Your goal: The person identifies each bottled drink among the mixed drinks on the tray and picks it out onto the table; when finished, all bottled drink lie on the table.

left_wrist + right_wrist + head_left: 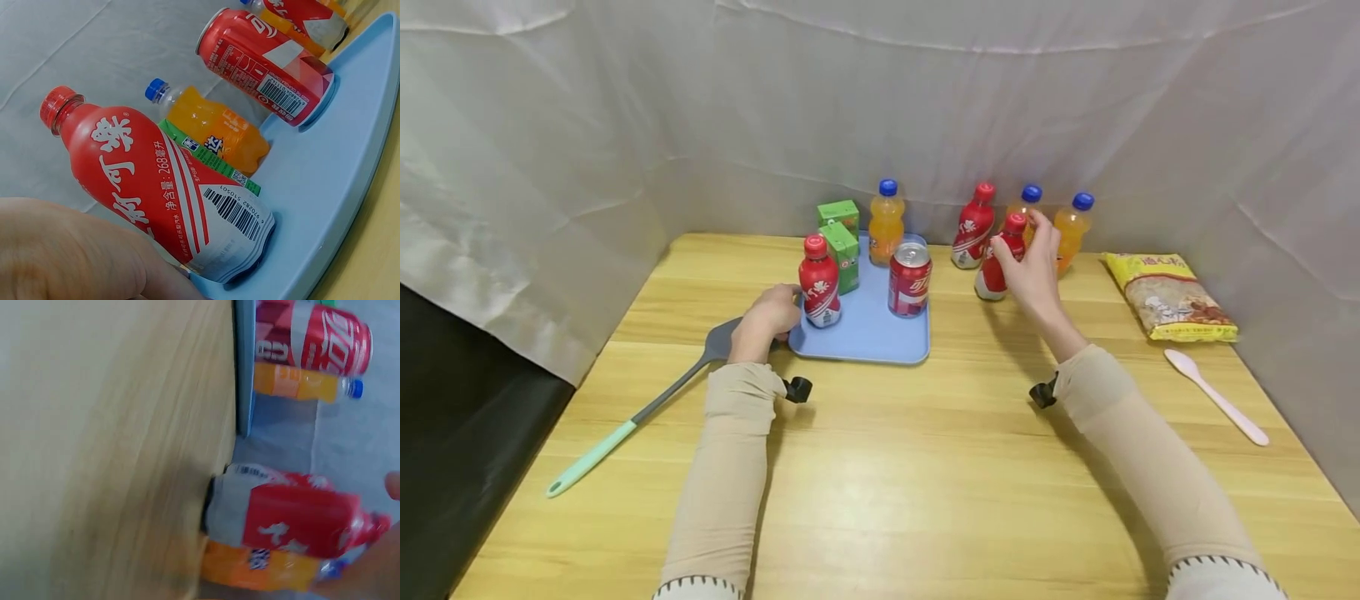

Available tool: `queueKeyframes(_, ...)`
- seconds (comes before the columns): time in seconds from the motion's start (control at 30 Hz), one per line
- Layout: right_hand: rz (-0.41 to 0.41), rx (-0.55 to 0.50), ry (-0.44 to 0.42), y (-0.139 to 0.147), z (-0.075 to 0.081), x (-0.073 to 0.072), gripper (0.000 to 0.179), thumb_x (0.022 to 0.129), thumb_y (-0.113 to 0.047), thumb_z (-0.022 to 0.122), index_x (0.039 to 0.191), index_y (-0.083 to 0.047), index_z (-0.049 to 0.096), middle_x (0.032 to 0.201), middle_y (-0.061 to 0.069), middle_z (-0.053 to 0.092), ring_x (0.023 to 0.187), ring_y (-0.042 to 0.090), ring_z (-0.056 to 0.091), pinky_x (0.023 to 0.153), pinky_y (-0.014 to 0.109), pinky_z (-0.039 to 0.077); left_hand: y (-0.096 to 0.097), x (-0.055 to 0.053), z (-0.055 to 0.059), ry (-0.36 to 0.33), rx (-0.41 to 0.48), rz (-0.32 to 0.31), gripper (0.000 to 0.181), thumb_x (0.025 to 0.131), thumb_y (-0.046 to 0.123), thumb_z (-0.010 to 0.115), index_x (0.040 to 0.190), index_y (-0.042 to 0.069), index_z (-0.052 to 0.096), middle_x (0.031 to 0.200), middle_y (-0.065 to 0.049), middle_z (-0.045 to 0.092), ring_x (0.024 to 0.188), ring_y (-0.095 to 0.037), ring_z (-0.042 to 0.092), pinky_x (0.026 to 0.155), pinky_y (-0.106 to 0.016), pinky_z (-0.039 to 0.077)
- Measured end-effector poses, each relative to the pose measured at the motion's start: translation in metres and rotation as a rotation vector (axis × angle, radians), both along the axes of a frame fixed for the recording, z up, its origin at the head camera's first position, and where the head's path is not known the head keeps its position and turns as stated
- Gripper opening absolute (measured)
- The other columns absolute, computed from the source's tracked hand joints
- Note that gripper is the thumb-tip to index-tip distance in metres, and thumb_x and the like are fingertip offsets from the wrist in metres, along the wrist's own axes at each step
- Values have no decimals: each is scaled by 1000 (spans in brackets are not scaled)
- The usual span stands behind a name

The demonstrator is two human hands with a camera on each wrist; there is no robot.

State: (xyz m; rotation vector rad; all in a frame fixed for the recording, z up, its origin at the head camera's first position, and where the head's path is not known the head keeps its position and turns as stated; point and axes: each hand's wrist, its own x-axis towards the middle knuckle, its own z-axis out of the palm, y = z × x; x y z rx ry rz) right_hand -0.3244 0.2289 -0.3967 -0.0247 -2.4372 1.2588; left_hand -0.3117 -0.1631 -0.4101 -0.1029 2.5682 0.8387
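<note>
My left hand [767, 315] lies at the left rim of a blue tray [880, 346], its fingertips hidden. Close to it on the tray stands a red-capped cola bottle [820, 287], large in the left wrist view. Behind and beside that are green drink cartons [841, 250], an orange soda bottle [886, 227] and a red soda can [910, 282]. To the tray's right, my right hand [1036, 267] spans the top of another red cola bottle [991, 279]. The right wrist view shows its thumb apart from that bottle's cap [379, 526].
Behind the right hand stand another red cola bottle [972, 232] and orange soda bottles [1072, 229]. A yellow food packet [1172, 298] and a pink spoon [1217, 398] lie on the far right. A grey spatula [658, 402] with a mint handle extends beneath my left hand. Grey cloth [925, 108] hangs behind the table.
</note>
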Motion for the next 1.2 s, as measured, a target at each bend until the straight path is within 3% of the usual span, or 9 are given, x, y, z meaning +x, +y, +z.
queueKeyframes(0.1, -2, 89, 176, -17, 7, 7, 73, 102, -38, 65, 162, -14, 30, 163, 13, 31, 150, 27, 37, 130, 43, 30, -1, 0, 1, 2, -1, 2, 71, 101, 3, 44, 168, 11, 25, 163, -21, 40, 97, -27, 62, 76, -31, 57)
queueKeyframes(0.23, 98, 243, 350, -48, 17, 15, 72, 101, -30, 69, 161, -9, 36, 164, 17, 33, 159, 30, 28, 134, 43, 22, -4, 0, 1, 6, -5, 3, 71, 101, 3, 45, 168, 10, 24, 163, -22, 40, 97, -27, 62, 76, -31, 57)
queueKeyframes(0.3, 167, 293, 399, -65, 19, 21, 73, 99, -27, 72, 161, -6, 38, 164, 19, 35, 161, 31, 26, 134, 45, 22, -5, 0, -1, 4, -11, -1, 70, 101, 4, 45, 168, 10, 24, 163, -23, 40, 96, -26, 62, 74, -30, 57)
queueKeyframes(0.4, 278, 310, 421, -90, 19, 29, 74, 97, -24, 74, 160, -5, 40, 161, 18, 40, 156, 31, 36, 129, 47, 35, -6, 1, -4, -4, -18, -2, 69, 102, 5, 45, 168, 10, 25, 162, -22, 41, 90, -25, 62, 71, -29, 56)
queueKeyframes(0.53, 404, 293, 398, -120, 17, 38, 72, 98, -25, 73, 160, -8, 41, 157, 16, 46, 142, 28, 50, 118, 46, 48, -6, 2, -8, -4, -19, -7, 69, 102, 5, 45, 168, 10, 25, 159, -23, 43, 81, -22, 60, 69, -29, 54)
queueKeyframes(0.63, 454, 299, 352, -137, 13, 42, 73, 100, -27, 71, 163, -11, 37, 157, 14, 46, 139, 27, 53, 116, 45, 50, -6, 2, -8, 1, -17, -16, 69, 102, 5, 45, 168, 9, 25, 158, -24, 44, 80, -22, 61, 70, -30, 55)
queueKeyframes(1.0, 524, 288, 155, -169, -4, 38, 79, 102, -37, 69, 167, -20, 28, 152, 15, 49, 132, 26, 56, 110, 45, 53, 0, 1, -5, 17, -31, -27, 68, 102, 5, 45, 167, 8, 27, 159, -24, 45, 93, -26, 64, 73, -31, 58)
queueKeyframes(1.2, 542, 296, 79, -180, -12, 32, 79, 103, -41, 67, 168, -23, 26, 150, 15, 49, 124, 28, 61, 103, 46, 57, 1, 2, -1, 14, -20, -24, 69, 101, 4, 45, 168, 9, 26, 157, -24, 46, 87, -24, 63, 70, -29, 57)
